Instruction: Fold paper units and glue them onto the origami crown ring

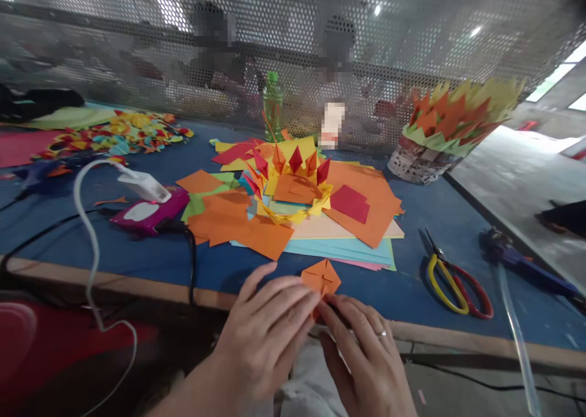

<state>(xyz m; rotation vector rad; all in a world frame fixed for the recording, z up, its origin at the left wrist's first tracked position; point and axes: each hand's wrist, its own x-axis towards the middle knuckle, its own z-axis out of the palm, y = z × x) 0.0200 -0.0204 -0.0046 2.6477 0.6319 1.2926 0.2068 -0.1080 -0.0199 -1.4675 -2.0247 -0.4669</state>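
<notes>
A small folded piece of orange paper (321,276) with crease lines lies at the table's front edge, its lower part hidden by my fingers. My left hand (270,325) presses on its lower left side, fingers together and little finger lifted. From the right, my right hand (361,337), with a ring on one finger, pinches the lower edge of the same paper. Just beyond stands a ring of folded yellow paper (293,214) with red and orange points along its far side. Orange paper squares (229,215) are spread to its left.
Scissors (446,282) and a glue gun (526,264) with a glue stick lie to the right. A purple power strip (151,212) with a white charger sits left. Behind are a green bottle (273,102), paper scraps (132,133), a decorated pot (421,157) and a perforated metal screen (293,38).
</notes>
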